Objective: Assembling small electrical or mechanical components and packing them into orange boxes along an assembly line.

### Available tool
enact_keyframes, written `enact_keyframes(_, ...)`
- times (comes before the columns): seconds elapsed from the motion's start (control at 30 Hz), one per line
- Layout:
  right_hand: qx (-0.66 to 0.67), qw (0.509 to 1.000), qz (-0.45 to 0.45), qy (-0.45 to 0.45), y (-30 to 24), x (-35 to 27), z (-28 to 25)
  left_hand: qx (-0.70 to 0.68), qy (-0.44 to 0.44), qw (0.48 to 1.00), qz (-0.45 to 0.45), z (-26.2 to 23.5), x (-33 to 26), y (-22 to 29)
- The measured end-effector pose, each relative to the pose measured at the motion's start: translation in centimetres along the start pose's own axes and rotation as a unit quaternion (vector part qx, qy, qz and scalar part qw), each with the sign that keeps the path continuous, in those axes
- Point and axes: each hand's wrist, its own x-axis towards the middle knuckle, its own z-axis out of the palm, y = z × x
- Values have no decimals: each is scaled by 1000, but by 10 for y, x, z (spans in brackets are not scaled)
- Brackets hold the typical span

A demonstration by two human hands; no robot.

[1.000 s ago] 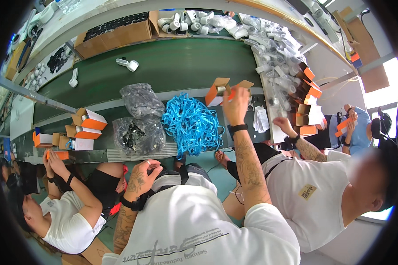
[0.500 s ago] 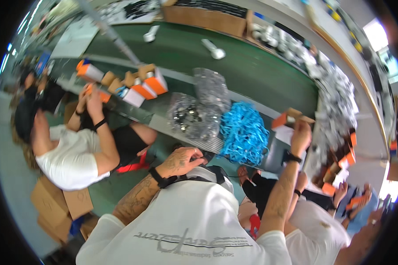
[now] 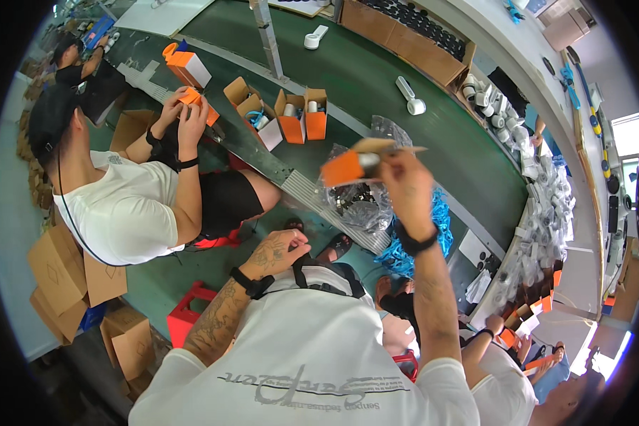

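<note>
The right hand [image 3: 410,186] pinches an open, blurred orange box [image 3: 342,169] with brown flaps (something whitish [image 3: 368,160] shows inside); the left hand [image 3: 280,252], nearer, curls, its grip unclear.

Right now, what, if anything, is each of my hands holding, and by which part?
Your right hand holds an orange box by its open, flapped end; blur hides the exact grip. No held thing shows in your left hand.

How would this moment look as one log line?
Right hand: holds open orange box | Left hand: near waist, nothing visibly held | Bench: plastic bags, blue straps
</note>
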Motion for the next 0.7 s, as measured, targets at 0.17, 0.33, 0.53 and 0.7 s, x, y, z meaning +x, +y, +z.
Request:
enact_keyframes(0.17, -42, 994, -90, -44, -28, 37, 163, 17, 72, 997, -8, -45, -39, -72)
enact_keyframes(0.33, -101, 994, -5, -33, -41, 41, 268, -27, 56, 994, -95, -80, -57, -90)
enact_keyframes(0.53, -8, 1000, 22, 1, -94, 3, 214, -17, -27, 996, -82, -91, -42, -108)
enact_keyframes(0.7, 72, 989, 126, -1, -34, -107, 153, 40, -117, 992, -15, -73, 1, -84)
